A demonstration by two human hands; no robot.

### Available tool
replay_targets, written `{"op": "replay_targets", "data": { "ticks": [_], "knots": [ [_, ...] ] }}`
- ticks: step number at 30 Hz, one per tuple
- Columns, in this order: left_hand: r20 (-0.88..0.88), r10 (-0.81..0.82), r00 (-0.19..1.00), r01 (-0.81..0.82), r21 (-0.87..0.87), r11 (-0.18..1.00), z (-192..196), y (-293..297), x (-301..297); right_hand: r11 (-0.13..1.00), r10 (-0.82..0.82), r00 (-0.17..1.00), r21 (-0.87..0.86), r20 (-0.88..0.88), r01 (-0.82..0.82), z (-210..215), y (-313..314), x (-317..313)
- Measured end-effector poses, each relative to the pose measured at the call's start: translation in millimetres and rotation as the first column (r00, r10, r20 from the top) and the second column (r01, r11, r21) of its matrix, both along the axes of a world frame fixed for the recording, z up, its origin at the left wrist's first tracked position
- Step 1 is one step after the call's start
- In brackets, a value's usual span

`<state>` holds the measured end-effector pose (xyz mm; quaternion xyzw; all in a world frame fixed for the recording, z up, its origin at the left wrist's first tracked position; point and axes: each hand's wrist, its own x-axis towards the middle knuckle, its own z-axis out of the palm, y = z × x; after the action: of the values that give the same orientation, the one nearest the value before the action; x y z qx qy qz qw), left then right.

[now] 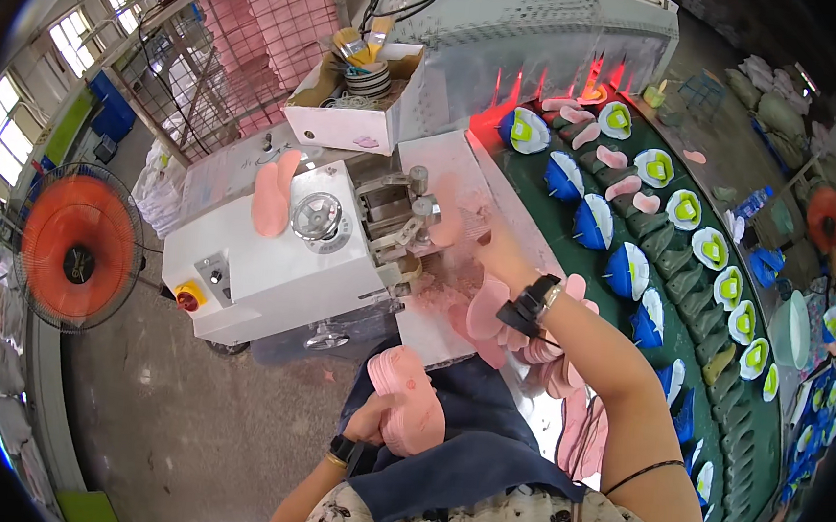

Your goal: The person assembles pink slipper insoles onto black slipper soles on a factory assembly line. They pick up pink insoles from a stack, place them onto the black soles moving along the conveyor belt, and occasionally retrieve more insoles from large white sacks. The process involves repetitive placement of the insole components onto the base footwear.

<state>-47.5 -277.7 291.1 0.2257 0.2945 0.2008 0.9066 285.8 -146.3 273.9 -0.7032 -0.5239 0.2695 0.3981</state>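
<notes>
My left hand (372,418) is closed round a stack of pink insoles (407,398), held low in front of my apron. Out ahead, my right hand (502,260) grips a single pink insole (448,212) at the working head (406,223) of a white bench machine (270,269). My right fingertips are partly hidden and a little blurred. Pink dust lies around the head. Two more insoles (272,196) rest on the machine's top beside its round dial (316,216). Below my right wrist is a heap of loose insoles (489,311).
A green conveyor (575,264) at right carries blue-and-white shoe uppers (593,223), dark lasts and pink insoles under a red-glowing heater tunnel (553,46). A white box (351,109) with brushes stands behind the machine. An orange fan (77,249) is at left. Another person's arm shows far right.
</notes>
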Motion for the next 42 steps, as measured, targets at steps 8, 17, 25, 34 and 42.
{"op": "replay_targets", "data": {
  "ticks": [8, 17, 25, 34, 42],
  "knots": [
    [-0.429, -0.147, 0.891, 0.115, -0.100, 0.988, -26.3, -4.3, -30.7, 0.994, 0.015, 0.972, -0.106, -0.233, -0.040, 12.1, 22.2, -22.7],
    [-0.238, 0.000, 0.971, 0.002, 0.007, 1.000, 3.2, 13.6, 30.5, 0.922, -0.271, 0.923, 0.201, -0.273, 0.330, -99.4, 69.6, 132.1],
    [-0.249, 0.144, 0.958, -0.149, -0.002, 0.989, -2.1, 20.9, 62.6, 0.488, -0.833, 0.429, -0.097, -0.349, 0.868, -95.0, -88.0, 343.5],
    [-0.181, 0.123, 0.976, -0.132, -0.037, 0.991, -24.6, 22.2, 50.0, 0.928, -0.338, 0.745, -0.071, -0.575, 0.365, -20.7, -39.1, 225.0],
    [-0.616, 0.037, 0.787, 0.615, 0.776, -0.144, -28.3, 48.0, 34.5, 0.946, 0.295, 0.907, -0.045, -0.299, -0.322, 54.0, -153.6, -42.5]
  ]
}}
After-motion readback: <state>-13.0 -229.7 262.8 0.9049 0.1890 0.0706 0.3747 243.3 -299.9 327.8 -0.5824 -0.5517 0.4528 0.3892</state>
